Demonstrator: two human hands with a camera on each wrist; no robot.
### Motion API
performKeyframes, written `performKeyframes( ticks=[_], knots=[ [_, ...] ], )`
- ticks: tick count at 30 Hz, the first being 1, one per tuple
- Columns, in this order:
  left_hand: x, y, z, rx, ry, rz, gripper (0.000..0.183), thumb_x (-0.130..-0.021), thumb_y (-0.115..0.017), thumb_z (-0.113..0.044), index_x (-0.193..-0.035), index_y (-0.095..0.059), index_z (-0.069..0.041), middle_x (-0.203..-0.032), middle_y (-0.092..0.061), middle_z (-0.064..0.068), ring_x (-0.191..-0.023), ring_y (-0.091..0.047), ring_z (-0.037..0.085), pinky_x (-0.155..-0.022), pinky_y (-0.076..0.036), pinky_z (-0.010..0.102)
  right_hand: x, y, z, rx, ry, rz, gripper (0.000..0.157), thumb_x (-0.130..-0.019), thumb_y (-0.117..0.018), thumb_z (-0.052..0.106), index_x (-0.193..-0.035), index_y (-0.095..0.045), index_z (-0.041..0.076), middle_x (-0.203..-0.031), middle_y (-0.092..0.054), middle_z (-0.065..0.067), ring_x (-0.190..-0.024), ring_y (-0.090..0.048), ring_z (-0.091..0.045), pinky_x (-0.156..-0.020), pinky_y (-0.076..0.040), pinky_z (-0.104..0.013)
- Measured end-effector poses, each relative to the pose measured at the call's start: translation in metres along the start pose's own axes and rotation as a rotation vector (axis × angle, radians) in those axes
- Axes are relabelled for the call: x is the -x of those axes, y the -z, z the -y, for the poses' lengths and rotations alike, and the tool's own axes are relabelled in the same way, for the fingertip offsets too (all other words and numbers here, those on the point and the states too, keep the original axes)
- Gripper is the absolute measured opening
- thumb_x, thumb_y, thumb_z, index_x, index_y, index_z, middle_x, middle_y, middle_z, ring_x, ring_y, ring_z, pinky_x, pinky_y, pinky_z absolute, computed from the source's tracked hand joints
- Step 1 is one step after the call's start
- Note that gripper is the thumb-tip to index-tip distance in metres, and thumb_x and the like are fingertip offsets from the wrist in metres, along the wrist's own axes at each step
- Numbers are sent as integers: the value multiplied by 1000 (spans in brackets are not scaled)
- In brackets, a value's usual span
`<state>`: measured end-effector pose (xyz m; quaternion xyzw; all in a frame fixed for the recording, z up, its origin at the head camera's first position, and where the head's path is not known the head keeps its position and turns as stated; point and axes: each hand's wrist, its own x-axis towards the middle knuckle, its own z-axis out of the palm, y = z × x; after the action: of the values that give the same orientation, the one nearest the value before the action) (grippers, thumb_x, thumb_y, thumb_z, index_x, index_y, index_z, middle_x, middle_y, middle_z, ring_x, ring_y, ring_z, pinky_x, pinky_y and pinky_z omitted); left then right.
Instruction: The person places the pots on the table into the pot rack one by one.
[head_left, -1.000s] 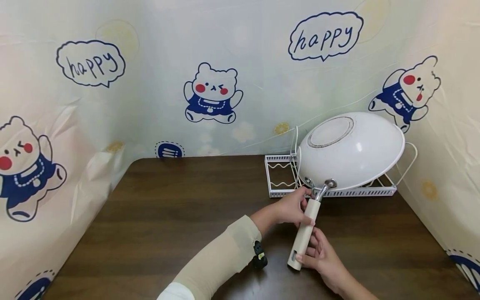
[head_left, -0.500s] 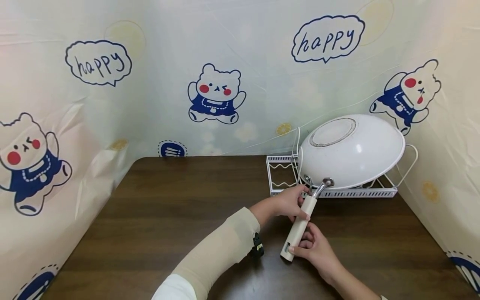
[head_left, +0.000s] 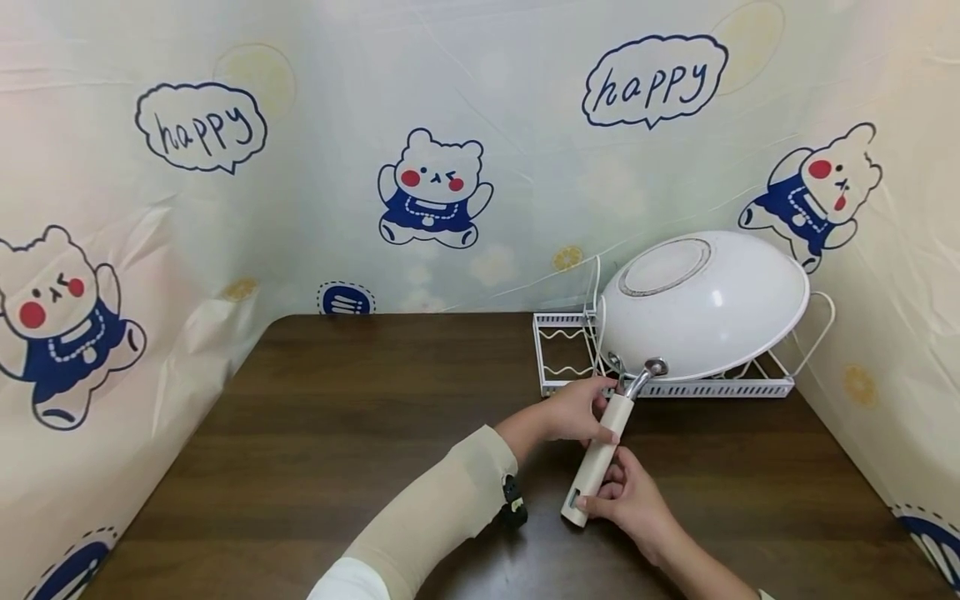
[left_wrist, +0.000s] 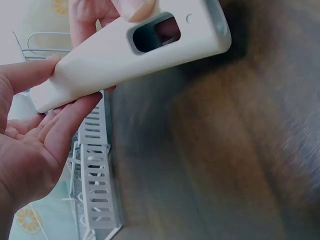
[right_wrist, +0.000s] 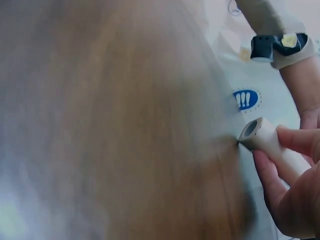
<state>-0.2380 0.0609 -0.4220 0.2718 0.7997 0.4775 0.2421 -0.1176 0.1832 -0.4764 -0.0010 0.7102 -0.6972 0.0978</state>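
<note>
A white wok (head_left: 720,304) leans bottom-outward in a white wire dish rack (head_left: 720,388) at the back right. Its cream handle (head_left: 600,458) slants down toward the front, joined to the bowl by a metal neck. My left hand (head_left: 576,412) pinches the upper part of that handle near the neck. Lower down, my right hand (head_left: 633,508) grips the handle's end, the thumb beside its hanging slot. In the left wrist view the handle (left_wrist: 115,55) lies between the left thumb and fingers. The right wrist view shows the handle's end (right_wrist: 265,140) between the right thumb and a finger.
The brown wooden table (head_left: 337,417) extends left and in front of the rack. A patterned cloth (head_left: 487,150) with bears hangs close behind and along both sides. A black camera (head_left: 513,502) sits on the left wrist.
Over the last second the handle's lower end has shifted slightly left and up in the head view, with both hands still on it. The view itself shifted a little. The wok stays in the rack.
</note>
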Motion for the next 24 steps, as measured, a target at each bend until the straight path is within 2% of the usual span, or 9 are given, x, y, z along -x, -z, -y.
performKeyframes(
  ticks=[7,13,16,20,24],
  knots=[
    [8,-3,1,96,-19,2,77,-74,-77,10,-141,-43,-8,-90,-61,5,-68,-60,14,-51,-57,36,6,-8,5,11,-8,-52,73,-69,-78,-13,-128,-34,-8,-87,-60,-14,-68,-64,-20,-61,-58,-35],
    [10,-12,4,227,-15,21,77,-73,-74,16,-140,-43,-7,-87,-62,5,-64,-61,15,-50,-57,39,17,-7,8,51,-48,-74,74,-67,-78,-13,-126,-34,-9,-83,-59,-12,-69,-64,-22,-62,-58,-34],
    [11,-18,5,305,-4,21,80,-73,-73,18,-142,-41,-6,-87,-62,4,-63,-63,17,-49,-56,38,23,-4,10,101,-54,-83,73,-66,-80,-12,-124,-36,-9,-86,-62,-13,-75,-65,-23,-65,-57,-32],
    [13,-23,4,383,15,18,81,-73,-72,19,-143,-40,-7,-90,-61,6,-65,-63,19,-49,-56,38,30,2,12,123,-56,-41,75,-67,-79,-13,-125,-32,-10,-98,-66,-19,-87,-67,-28,-72,-57,-33],
    [15,-26,3,443,25,16,80,-74,-71,20,-142,-40,-8,-94,-59,8,-70,-62,20,-50,-57,41,33,8,14,122,-72,16,78,-69,-78,-14,-127,-27,-11,-100,-66,-21,-89,-67,-30,-73,-57,-36]
  ],
)
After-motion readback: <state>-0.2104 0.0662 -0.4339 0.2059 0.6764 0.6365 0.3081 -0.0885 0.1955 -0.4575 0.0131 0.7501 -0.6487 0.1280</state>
